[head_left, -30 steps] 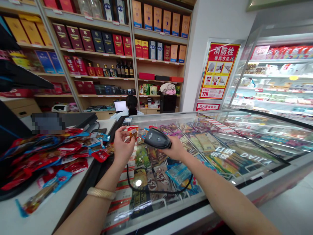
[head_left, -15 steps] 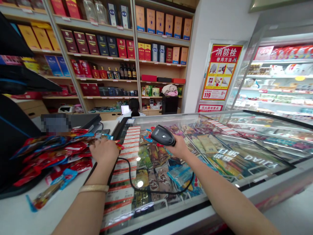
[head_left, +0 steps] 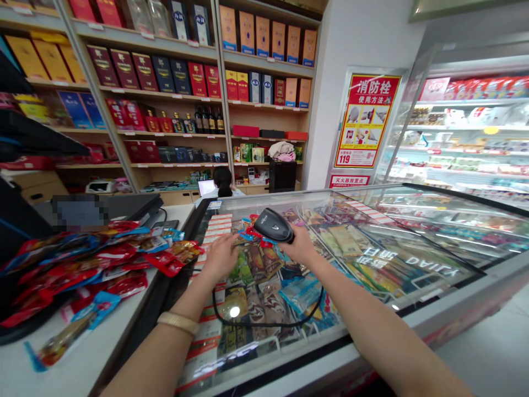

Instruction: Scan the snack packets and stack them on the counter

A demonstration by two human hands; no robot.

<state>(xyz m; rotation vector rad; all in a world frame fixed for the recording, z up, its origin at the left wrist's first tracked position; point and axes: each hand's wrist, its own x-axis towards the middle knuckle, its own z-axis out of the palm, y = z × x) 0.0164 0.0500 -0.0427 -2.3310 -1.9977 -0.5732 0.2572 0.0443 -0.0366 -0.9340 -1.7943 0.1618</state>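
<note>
My right hand [head_left: 302, 246] is closed around the handle of a black barcode scanner [head_left: 273, 225], held over the glass-topped freezer [head_left: 285, 361]. My left hand [head_left: 223, 256] is over the freezer's near-left glass, fingers reaching forward and nothing visible in them. Just beyond its fingertips, partly hidden by the scanner, lies a red and blue snack packet [head_left: 248, 234]. A heap of similar shiny packets [head_left: 99, 264] covers the counter on the left; one red packet [head_left: 176, 258] sticks out over the counter's edge. The scanner's black cable [head_left: 264, 324] loops across the glass.
A dark monitor stand [head_left: 20, 204] rises at the far left of the white counter [head_left: 93, 361]. Price labels [head_left: 206, 325] line the freezer's left side. Behind it sits a person [head_left: 223, 182] before shelves of boxed bottles. A lit fridge [head_left: 467, 132] stands at the right.
My left hand has moved right, from the heap of packets to over the freezer glass. A red packet now shows at the heap's right end. The scanner stays in my right hand, nearly still.
</note>
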